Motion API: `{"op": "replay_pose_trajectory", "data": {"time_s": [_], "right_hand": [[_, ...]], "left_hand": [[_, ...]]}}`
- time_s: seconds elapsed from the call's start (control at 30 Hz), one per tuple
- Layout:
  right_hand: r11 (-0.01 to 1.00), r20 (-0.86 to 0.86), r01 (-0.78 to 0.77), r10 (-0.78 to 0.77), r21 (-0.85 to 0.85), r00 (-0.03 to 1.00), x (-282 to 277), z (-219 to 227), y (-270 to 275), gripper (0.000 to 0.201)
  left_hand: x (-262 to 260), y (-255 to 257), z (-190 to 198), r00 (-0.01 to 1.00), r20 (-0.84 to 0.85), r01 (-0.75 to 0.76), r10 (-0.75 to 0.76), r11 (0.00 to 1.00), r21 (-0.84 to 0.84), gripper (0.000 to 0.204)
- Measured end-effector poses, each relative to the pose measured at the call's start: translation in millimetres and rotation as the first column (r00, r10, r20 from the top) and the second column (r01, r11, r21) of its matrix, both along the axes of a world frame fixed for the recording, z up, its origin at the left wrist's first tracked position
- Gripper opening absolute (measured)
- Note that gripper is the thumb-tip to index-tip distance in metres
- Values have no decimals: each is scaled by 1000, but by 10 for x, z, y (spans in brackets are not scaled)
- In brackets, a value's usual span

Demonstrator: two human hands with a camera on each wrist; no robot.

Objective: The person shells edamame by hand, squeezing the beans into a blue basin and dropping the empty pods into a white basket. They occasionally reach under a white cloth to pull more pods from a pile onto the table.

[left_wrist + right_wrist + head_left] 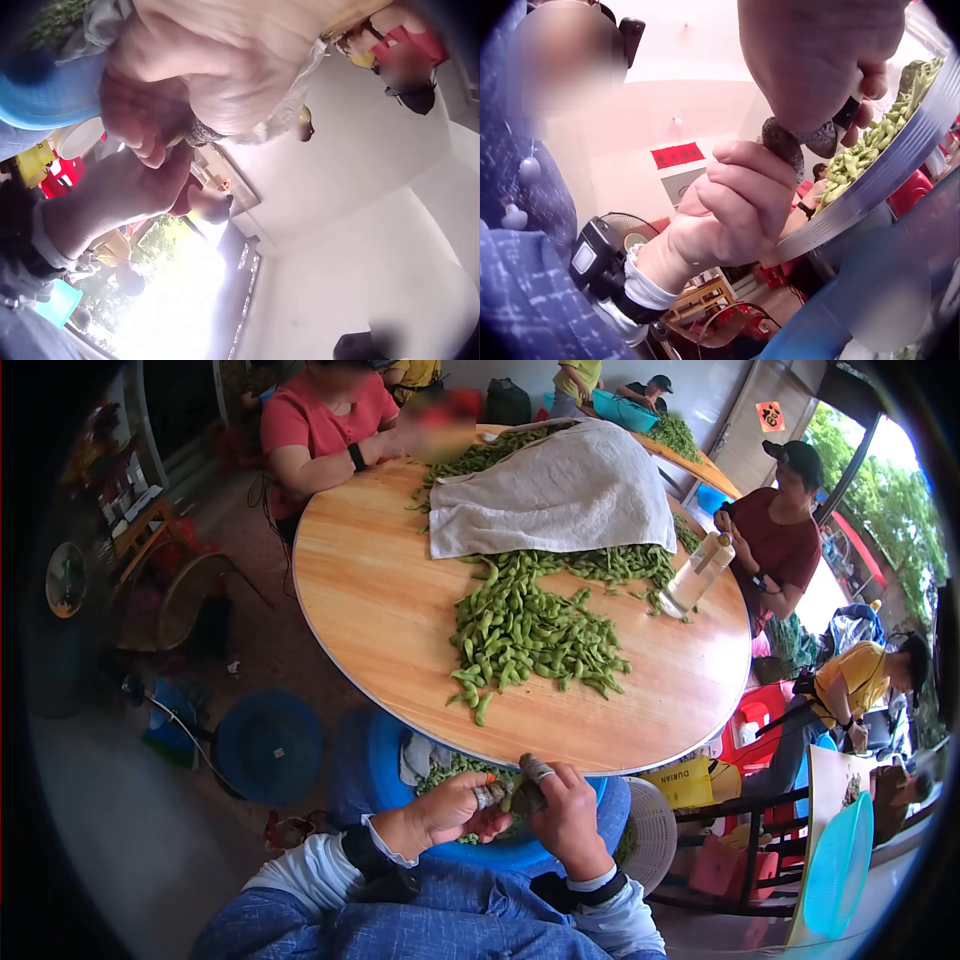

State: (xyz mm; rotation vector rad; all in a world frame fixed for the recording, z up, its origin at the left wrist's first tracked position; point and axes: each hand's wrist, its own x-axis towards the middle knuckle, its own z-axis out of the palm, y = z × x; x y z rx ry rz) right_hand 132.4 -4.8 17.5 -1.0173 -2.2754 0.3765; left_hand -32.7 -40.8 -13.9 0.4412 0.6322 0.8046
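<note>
Both hands meet over a blue tub point(385, 765), close to the edge of a round wooden table point(370, 590). A green edamame pod point(508, 794) shows between the fingertips, mostly hidden by them. My left hand point(445, 812) pinches it from one side, fingers curled, as the right wrist view also shows. From the other side my right hand point(568, 822) grips at the same spot, its wrapped thumb raised. Grey, worn wrapping covers digits of both hands. Shelled beans and a grey cloth point(418, 758) lie in the tub below. On the table spreads a heap of edamame pods point(525, 630).
A pale towel point(560, 485) covers more pods at the table's far side. To its right a clear bottle point(695, 575) leans. A white basket point(650, 830) stands right of the tub, a blue basin point(270, 745) on the floor at left. Other people sit around.
</note>
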Motion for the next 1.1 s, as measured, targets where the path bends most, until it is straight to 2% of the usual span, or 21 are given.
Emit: {"op": "replay_pose_trajectory", "data": {"time_s": [0.07, 0.1, 0.13, 0.17, 0.2, 0.23, 0.3, 0.37, 0.4, 0.5, 0.6, 0.7, 0.77, 0.87, 1.0, 1.1], "right_hand": [[943, -245, 17, -104, -333, 964, 53, -89, -35, 32], [873, -347, -8, -185, -487, 920, 89, -159, -52, 29], [738, -452, -145, -235, -659, 861, 131, -229, -51, 24], [671, -501, -224, -252, -707, 828, 154, -248, -76, 22], [599, -547, -306, -271, -740, 792, 168, -246, -91, 20], [521, -589, -391, -293, -759, 753, 177, -237, -100, 18], [431, -588, -434, -339, -791, 735, 157, -177, -129, 18], [368, -597, -476, -393, -799, 700, 128, -180, -149, 17], [353, -575, -461, -386, -814, 721, 143, -211, -152, 17], [327, -526, -425, -359, -844, 770, 189, -261, -140, 18], [328, -518, -417, -341, -848, 785, 203, -231, -150, 21], [351, -518, -413, -296, -841, 802, 227, -240, -157, 18], [389, -514, -404, -236, -828, 825, 252, -258, -155, 13], [400, -469, -356, -231, -845, 853, 267, -318, -154, 12], [383, -479, -373, -234, -845, 846, 272, -392, -151, 11], [363, -503, -402, -249, -841, 827, 254, -425, -158, 11]], "left_hand": [[-2, -7, -43, 999, -19, -28, 28, 999, 22, 19], [-5, -18, -49, 986, -164, -3, 26, 990, 138, 17], [-9, -23, -39, 952, -303, 38, 40, 968, 248, 16], [-7, -21, -14, 899, -432, 95, 71, 932, 350, 14], [27, -33, 133, 863, -484, 90, 143, 900, 427, 15], [49, -31, 116, 823, -529, 113, 209, 851, 513, 14], [65, -48, 72, 726, -594, 181, 348, 735, 653, 12], [42, -52, 4, 528, -719, 374, 451, 637, 674, 11], [28, -51, -10, 420, -753, 472, 507, 586, 658, 12], [-33, -29, 112, 288, -821, 659, 493, 519, 544, 16], [-93, 11, 123, 311, -800, 744, 513, 393, 541, 15], [-95, 53, 187, 280, -875, 799, 396, 410, 441, 14], [-89, 88, 219, 271, -891, 819, 364, 399, 412, 13], [-73, 114, 242, 270, -900, 830, 341, 391, 397, 13], [-68, 126, 199, 263, -914, 843, 309, 388, 373, 14], [-57, 143, 213, 299, -922, 827, 247, 415, 380, 15]]}}
